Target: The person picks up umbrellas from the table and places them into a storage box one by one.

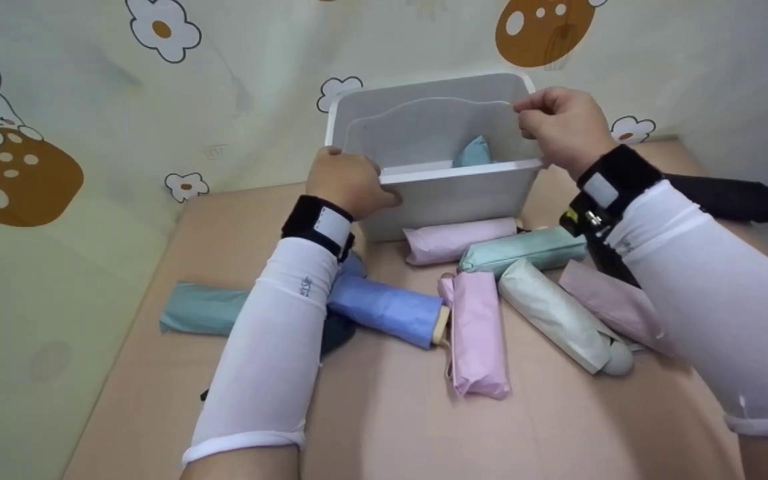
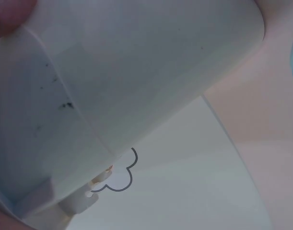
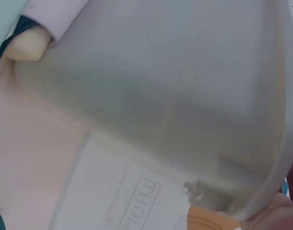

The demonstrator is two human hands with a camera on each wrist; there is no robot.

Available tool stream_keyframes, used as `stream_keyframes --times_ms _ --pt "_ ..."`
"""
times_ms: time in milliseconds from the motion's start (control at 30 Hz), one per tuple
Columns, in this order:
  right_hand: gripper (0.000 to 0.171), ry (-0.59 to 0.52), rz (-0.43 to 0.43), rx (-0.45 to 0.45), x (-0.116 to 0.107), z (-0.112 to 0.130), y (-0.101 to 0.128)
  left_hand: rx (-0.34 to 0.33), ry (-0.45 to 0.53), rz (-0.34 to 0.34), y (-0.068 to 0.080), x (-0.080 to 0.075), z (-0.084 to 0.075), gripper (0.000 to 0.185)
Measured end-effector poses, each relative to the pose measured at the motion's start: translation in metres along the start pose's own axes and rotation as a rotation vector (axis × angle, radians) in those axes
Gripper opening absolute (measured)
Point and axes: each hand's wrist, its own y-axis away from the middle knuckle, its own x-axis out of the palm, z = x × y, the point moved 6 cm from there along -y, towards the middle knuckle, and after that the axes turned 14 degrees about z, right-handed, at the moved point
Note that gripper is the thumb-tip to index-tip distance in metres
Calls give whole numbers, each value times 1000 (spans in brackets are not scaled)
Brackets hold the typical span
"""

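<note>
Access: folded umbrellas crowd the table just before the white bin; near table edge open; wall close behind bin.

Left arm: reaches forward from the lower left, in a white sleeve with a black wrist strap.
Left grip: knuckles up, fingers curled over and clasping something at its front left corner.
Right arm: comes in from the lower right, white sleeve, black strap.
Right grip: raised higher, fingertips pinching a thin edge.
</note>
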Motion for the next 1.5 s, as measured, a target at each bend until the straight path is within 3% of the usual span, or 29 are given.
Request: stream_keyframes --times_ms 167,300,400,533,633,833,967,1100,1300,1500 --pt "31 29 -125 -41 -28 -13 7 -12 6 0 -2 1 1 46" --pt "41 146 -177 42 -56 -37 13 -9 5 7 -4 1 1 46" --pt "55 294 -119 120 -73 -60 17 -10 -2 4 -5 1 1 47" --pt "69 516 7 159 -86 -96 20 -13 -20 -7 -4 0 1 49" --pt "77 613 113 202 -91 -125 22 -13 -19 -12 -4 -1 0 50" --pt "76 724 277 252 -90 -169 26 -14 -16 -8 -3 -1 0 50" --pt "67 765 273 243 -88 -181 29 -15 -7 -4 -4 -1 1 50" --pt "70 746 271 218 -82 -185 29 -13 5 -3 -3 -1 2 49" --pt "99 712 345 238 -71 -185 29 -6 8 -9 -3 -1 4 49" --pt "97 772 373 207 -58 -179 31 -13 -4 0 -3 -1 5 49"
